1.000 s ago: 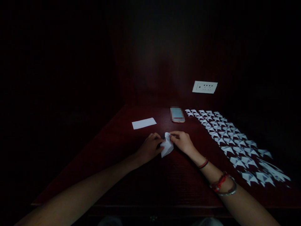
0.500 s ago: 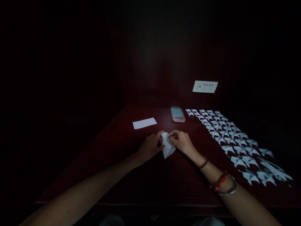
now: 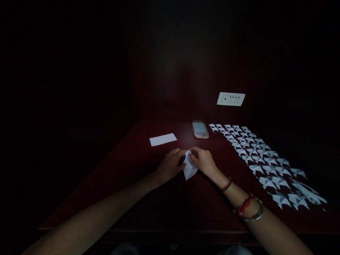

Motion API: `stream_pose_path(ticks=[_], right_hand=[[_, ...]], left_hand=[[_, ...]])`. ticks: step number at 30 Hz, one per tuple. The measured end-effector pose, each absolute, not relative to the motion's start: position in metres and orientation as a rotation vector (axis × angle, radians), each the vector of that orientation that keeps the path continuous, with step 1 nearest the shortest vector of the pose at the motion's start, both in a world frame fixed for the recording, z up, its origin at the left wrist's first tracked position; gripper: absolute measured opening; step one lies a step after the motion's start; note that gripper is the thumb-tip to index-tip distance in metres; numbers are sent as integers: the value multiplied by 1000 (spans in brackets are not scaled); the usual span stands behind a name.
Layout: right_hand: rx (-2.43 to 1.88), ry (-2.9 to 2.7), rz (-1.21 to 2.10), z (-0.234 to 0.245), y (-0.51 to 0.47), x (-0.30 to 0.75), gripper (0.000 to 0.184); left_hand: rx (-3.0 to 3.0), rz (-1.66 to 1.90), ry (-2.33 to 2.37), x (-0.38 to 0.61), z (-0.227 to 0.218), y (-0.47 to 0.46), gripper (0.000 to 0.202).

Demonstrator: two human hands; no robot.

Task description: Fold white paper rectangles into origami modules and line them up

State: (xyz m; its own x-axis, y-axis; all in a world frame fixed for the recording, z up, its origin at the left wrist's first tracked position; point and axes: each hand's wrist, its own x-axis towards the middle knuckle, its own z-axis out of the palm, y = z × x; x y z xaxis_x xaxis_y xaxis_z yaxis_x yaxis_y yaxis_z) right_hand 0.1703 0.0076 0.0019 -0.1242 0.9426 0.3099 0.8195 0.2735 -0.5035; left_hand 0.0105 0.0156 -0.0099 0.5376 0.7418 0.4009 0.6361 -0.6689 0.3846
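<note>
The dark red table (image 3: 124,159) fills most of my view, with rows of folded white paper shapes (image 3: 270,170) along its right side. My left hand (image 3: 168,165) curves around the folded paper (image 3: 190,170), thumb and fingers gripping its left edge; my right hand (image 3: 205,161) pinches its far right corner (both touch it, so neither is nearer). Beyond them lie a white strip (image 3: 163,139) and a phone (image 3: 201,130). The folded paper, smallest here, sits between my hands, its long axis running roughly towards me, point nearest.
</note>
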Motion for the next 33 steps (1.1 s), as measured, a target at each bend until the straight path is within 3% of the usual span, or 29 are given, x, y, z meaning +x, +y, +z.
stream_pose_path(ticks=[4,9,17,27,33], right_hand=[[-1606,-1968,270,1,7,169,17],[-1595,-1958,253,-1,8,169,14],[-1555,-1998,248,1,9,169,25],[-1583,-2048,227,5,9,169,16],[-1558,-2071,267,5,7,169,7]], left_hand=[[2589,864,1208,10,-7,14,17],[2622,828,1217,9,-6,17,10],[2664,751,1133,10,-3,12,13],[2729,680,994,6,-1,8,13],[2606,810,1007,3,3,11,13]])
